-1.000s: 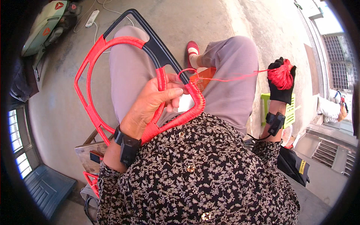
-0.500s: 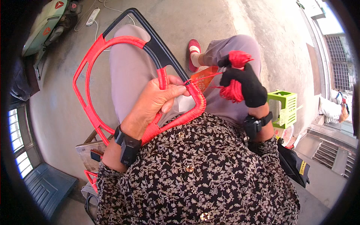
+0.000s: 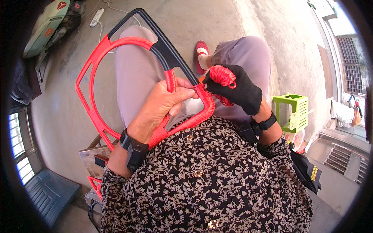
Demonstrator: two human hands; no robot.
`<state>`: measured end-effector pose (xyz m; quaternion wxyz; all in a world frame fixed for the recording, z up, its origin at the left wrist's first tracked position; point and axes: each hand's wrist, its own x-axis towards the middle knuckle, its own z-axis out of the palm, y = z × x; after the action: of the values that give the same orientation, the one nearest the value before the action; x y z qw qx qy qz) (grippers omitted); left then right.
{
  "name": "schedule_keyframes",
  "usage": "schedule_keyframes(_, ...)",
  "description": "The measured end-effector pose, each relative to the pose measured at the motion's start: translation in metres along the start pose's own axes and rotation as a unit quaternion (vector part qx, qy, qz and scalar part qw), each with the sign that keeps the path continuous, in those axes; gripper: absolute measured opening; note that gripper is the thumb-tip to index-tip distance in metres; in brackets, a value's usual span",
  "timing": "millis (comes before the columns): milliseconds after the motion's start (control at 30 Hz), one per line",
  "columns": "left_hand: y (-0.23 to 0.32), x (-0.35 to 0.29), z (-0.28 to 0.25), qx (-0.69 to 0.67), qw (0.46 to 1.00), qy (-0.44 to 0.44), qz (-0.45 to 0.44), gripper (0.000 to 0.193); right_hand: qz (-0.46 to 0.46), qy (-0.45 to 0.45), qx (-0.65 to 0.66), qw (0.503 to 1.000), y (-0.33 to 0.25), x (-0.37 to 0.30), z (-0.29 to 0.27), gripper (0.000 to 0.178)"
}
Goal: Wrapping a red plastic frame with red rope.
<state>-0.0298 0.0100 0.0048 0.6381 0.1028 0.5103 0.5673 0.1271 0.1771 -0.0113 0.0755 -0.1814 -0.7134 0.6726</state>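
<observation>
Concrete floor [image 3: 178, 27]: pale and worn, with a green plastic stool [image 3: 297, 110] stood on it at the right.
Frame [image 3: 171, 54]: laid over the left thigh [image 3: 134, 70] and against the patterned shirt [image 3: 202, 174]; most of it is wrapped in red cord, the upper stretch left black and bare.
Left hand [image 3: 153, 103]: thumb and fingers are clasped about the frame, near where the wrapping ends.
Right hand [image 3: 248, 93]: black-gloved; a cord bundle [image 3: 222, 75] is gripped in it, just beside the wrapped corner. Whether the frame is touched cannot be told.
Turns: probably best laid edge to edge, with even tension; the newest should be pinned by the left thumb.
Loose loop [image 3: 233, 84]: should be tucked away, lest it be snagged.
</observation>
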Motion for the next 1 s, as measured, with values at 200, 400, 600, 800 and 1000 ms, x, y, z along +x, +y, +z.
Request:
schedule_keyframes(200,0.001,0.002,0.001,0.020,1.000,-0.001,-0.001,0.020,-0.020,-0.008,-0.075,0.997,0.001,-0.009,-0.018,0.021)
schedule_keyframes(400,0.001,0.003,0.009,0.068,0.997,0.035,-0.020,0.022,0.077,-0.027,0.179,0.980,-0.019,-0.002,-0.006,0.012)
schedule_keyframes(600,-0.007,0.008,0.007,0.114,0.992,0.053,0.023,0.026,-0.057,-0.048,-0.047,0.996,-0.037,0.005,0.016,0.017)
schedule_keyframes(800,0.000,0.006,0.005,0.065,0.997,-0.014,-0.043,0.016,0.064,0.149,0.125,0.979,-0.009,-0.001,-0.013,0.019)
schedule_keyframes(1000,-0.001,0.003,-0.007,0.039,0.997,-0.026,-0.053,0.018,-0.031,0.302,0.447,0.842,0.032,-0.044,-0.103,0.048)
